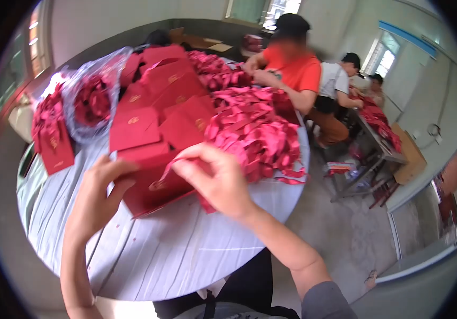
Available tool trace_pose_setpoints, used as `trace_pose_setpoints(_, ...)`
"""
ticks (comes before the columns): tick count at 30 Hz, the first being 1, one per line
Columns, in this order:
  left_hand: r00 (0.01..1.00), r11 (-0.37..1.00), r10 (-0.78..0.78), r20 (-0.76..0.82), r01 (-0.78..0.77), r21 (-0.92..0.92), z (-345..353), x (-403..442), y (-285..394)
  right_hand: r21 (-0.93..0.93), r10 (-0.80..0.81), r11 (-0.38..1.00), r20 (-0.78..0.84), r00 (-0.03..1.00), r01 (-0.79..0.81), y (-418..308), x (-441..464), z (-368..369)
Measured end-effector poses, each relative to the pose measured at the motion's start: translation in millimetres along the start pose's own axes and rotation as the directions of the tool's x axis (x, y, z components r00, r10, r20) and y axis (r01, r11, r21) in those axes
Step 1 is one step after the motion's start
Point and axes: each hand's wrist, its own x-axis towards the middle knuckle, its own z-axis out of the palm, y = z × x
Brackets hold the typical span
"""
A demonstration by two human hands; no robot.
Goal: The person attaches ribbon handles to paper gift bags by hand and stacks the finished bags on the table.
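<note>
A dark red paper bag (151, 198) with a small gold mark lies tilted in front of me at the near side of the table. My left hand (100, 194) has its thumb and fingers closed at the bag's left upper edge. Between the thumb and fingertips of my right hand (220, 181), a thin pink-red ribbon (168, 171) is pinched just over the bag. Behind it rises a stack of red paper bags (135, 125) with gold marks. To the right of the stack lies a large heap of pink-red ribbons (258, 133).
All this rests on a round table with a pale cover (148, 260). A clear plastic bag (93, 95) with red ribboned pieces stands at the left. Across the table sits a person in a red shirt (295, 69); more people work at a second table (383, 143) farther right.
</note>
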Motion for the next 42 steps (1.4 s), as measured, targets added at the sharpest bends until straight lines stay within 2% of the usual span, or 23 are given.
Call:
trace_pose_setpoints(2, 0.998, 0.995, 0.017, 0.056, -0.012, -0.096, -0.9, 13.2, -11.3, 0.098, 0.135, 0.987, -0.065, 0.989, -0.128, -8.6, -1.6, 2.3)
trace_pose_setpoints(3, 0.996, 0.990, 0.032, 0.087, -0.020, -0.136, 0.6, 17.4, -16.5, 0.060, 0.062, 0.997, -0.098, 0.993, -0.056, -4.6, -2.0, 3.7)
trace_pose_setpoints(4, 0.987, 0.978, -0.047, 0.153, 0.077, -0.195, 2.9, 18.7, -18.1, 0.029, 0.026, 0.999, -0.108, 0.994, -0.023, -2.4, -2.2, 4.5)
trace_pose_setpoints(5, 0.969, 0.954, -0.115, 0.219, 0.170, -0.248, 5.9, 19.1, -19.1, 0.046, 0.086, 0.996, -0.111, 0.990, -0.081, -3.5, -4.2, 6.8)
trace_pose_setpoints(6, 0.968, 0.945, -0.122, 0.220, 0.181, -0.273, 10.0, 17.1, -22.3, 0.045, 0.185, 0.982, -0.094, 0.978, -0.182, -6.0, -6.6, 7.6)
trace_pose_setpoints(8, 0.955, 0.915, -0.178, 0.238, 0.250, -0.316, 13.7, 14.3, -24.5, -0.083, -0.028, 0.996, -0.127, 0.991, 0.018, 16.7, -9.6, 13.9)
trace_pose_setpoints(9, 0.942, 0.911, -0.202, 0.268, 0.281, -0.302, 12.8, 15.2, -26.6, -0.137, -0.033, 0.990, -0.124, 0.992, 0.016, 19.2, -11.2, 15.2)
trace_pose_setpoints(10, 0.942, 0.874, -0.179, 0.283, 0.284, -0.395, 12.9, 15.1, -30.0, -0.103, -0.040, 0.994, -0.137, 0.990, 0.026, 19.4, -11.4, 20.1)
trace_pose_setpoints(12, 0.952, 0.813, -0.117, 0.283, 0.256, -0.524, 15.6, 13.4, -34.5, -0.262, -0.121, 0.961, -0.102, 0.987, 0.090, 19.9, -11.6, 23.3)
trace_pose_setpoints(13, 0.951, 0.810, -0.126, 0.284, 0.263, -0.523, 15.8, 13.5, -35.8, -0.354, -0.189, 0.923, -0.065, 0.980, 0.154, 17.3, -10.2, 24.0)
trace_pose_setpoints(15, 0.955, 0.815, -0.113, 0.276, 0.248, -0.524, 17.1, 13.4, -38.0, -0.336, -0.127, 0.937, -0.061, 0.990, 0.099, 16.0, -12.2, 26.3)
trace_pose_setpoints(20, 0.956, 0.805, -0.104, 0.273, 0.242, -0.542, 16.8, 12.7, -39.5, -0.368, -0.178, 0.919, -0.063, 0.982, 0.143, 21.3, -14.8, 28.3)
trace_pose_setpoints(23, 0.962, 0.818, -0.086, 0.261, 0.217, -0.532, 17.0, 11.9, -37.3, -0.440, -0.339, 0.850, -0.037, 0.940, 0.289, 24.5, -13.4, 32.7)
trace_pose_setpoints(31, 0.958, 0.843, -0.077, 0.277, 0.211, -0.494, 14.2, 10.2, -31.9, -0.486, -0.432, 0.786, 0.009, 0.902, 0.381, 29.4, -11.0, 40.9)
trace_pose_setpoints(37, 0.978, 0.908, -0.043, 0.205, 0.124, -0.401, 16.1, 6.9, -26.2, -0.650, -0.410, 0.675, 0.063, 0.910, 0.350, 19.3, -15.4, 42.0)
trace_pose_setpoints(39, 0.988, 0.959, 0.013, 0.153, 0.030, -0.281, 14.9, 6.1, -20.3, -0.655, -0.430, 0.669, 0.045, 0.902, 0.352, 15.5, -17.6, 44.3)
trace_pose_setpoints(40, 0.997, 0.955, 0.056, 0.061, -0.036, -0.295, 19.5, 4.5, -19.0, -0.685, -0.449, 0.633, 0.055, 0.892, 0.361, 14.9, -19.2, 45.4)
trace_pose_setpoints(42, 0.998, 0.977, 0.001, 0.064, 0.013, -0.212, 18.4, 3.0, -9.1, -0.708, -0.448, 0.612, 0.057, 0.892, 0.352, 10.9, -23.2, 48.3)
